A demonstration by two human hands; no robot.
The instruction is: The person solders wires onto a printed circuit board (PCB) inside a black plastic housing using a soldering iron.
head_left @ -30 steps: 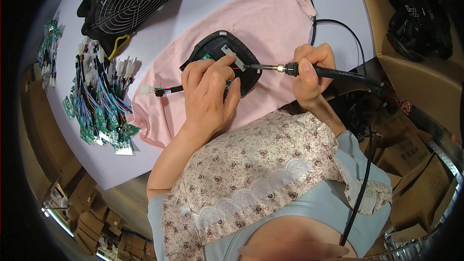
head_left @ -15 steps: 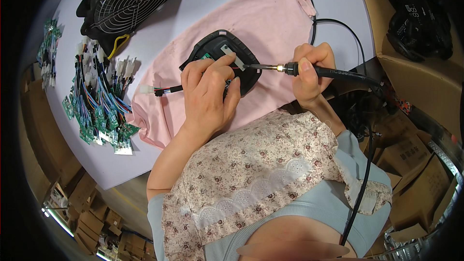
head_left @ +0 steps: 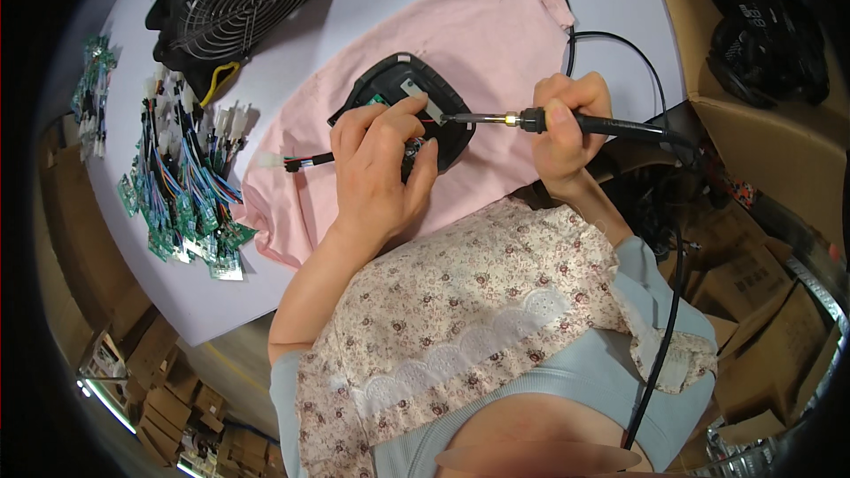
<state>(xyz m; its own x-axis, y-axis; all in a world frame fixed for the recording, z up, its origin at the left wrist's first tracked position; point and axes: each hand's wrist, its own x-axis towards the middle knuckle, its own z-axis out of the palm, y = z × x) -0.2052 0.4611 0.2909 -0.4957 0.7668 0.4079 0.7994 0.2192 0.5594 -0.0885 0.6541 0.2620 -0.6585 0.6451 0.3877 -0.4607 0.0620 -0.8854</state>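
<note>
A black plastic housing (head_left: 453, 143) lies open side up on a pink cloth (head_left: 496, 44). Inside it are a pale metal strip (head_left: 423, 99) and part of a green circuit board (head_left: 376, 100). My left hand (head_left: 376, 168) is closed over the housing's near left side, fingertips by the strip and thumb at the near side; what lies under the fingers is hidden. A cable (head_left: 310, 162) with a pale connector sticks out left of that hand. My right hand (head_left: 567, 128) grips a soldering iron (head_left: 487, 119), its tip at the strip's near end beside a thin red wire.
Left on the white table (head_left: 199, 305) lies a pile of wired circuit boards (head_left: 190, 204), with another bunch (head_left: 93, 93) beyond. A black fan (head_left: 248, 4) stands at the far left. At right, an open cardboard box (head_left: 770, 146) holds black housings (head_left: 766, 44); the iron's cord (head_left: 680, 274) hangs nearby.
My right hand and the soldering iron have shifted slightly left and away from me. The left hand and housing have barely moved.
</note>
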